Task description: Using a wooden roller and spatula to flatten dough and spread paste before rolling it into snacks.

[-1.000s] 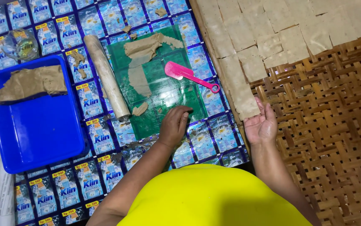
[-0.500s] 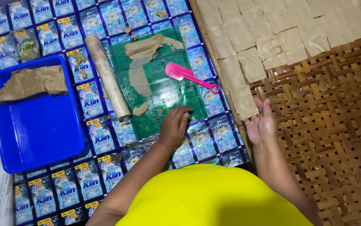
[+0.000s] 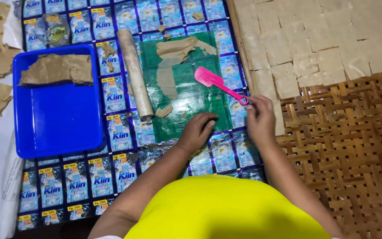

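- The right hand (image 3: pixel 259 118), at centre right of the frame, has its fingertips closed around the ring end of the pink spatula (image 3: pixel 217 82)'s handle. The blade lies flat on the green sheet (image 3: pixel 191 104), up and to the left of the hand, so the tool looks picked at by its tail rather than properly gripped.
- The left hand (image 3: pixel 198 130) rests on the lower edge of the green sheet, fingers loosely curled and holding nothing. It seems to pin the sheet flat.
- A strip of brown dough (image 3: pixel 175 55) lies on the upper part of the sheet, with a small scrap near the lower left corner.
- A wooden rolling pin (image 3: pixel 134 73) lies along the sheet's left edge, touching it.
- The blue tray (image 3: pixel 62 128) at left holds a stack of dough sheets at its top end.
- Cut pale squares (image 3: pixel 315 40) cover the woven bamboo rack (image 3: pixel 350 150) at upper right, just beside the right hand.
- Nothing lies between the hands and the spatula.
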